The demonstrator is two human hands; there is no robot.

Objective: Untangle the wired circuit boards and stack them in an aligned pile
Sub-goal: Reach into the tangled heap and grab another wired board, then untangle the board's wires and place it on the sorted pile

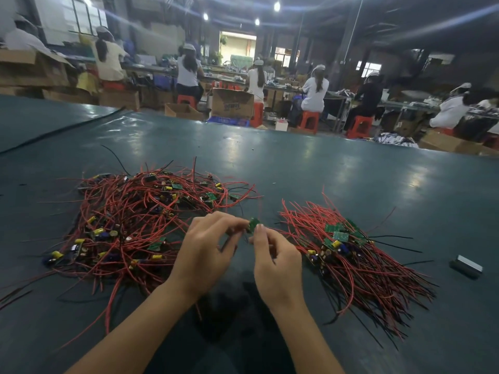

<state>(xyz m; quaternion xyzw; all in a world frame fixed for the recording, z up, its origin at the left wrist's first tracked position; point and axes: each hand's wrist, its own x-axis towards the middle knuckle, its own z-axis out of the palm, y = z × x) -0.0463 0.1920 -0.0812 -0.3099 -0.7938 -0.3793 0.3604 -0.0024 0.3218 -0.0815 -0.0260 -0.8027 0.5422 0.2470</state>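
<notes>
While piles flank them, both hands (240, 249) pinch one board (253, 224).

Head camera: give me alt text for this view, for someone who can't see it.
Both hands, left hand and right hand, pinch one small green circuit board above a dark green table. A tangled heap of red-wired boards lies to the left, a tidier aligned pile to the right.

Red wires (129, 211) — seemingly green boards (334, 234)
</notes>
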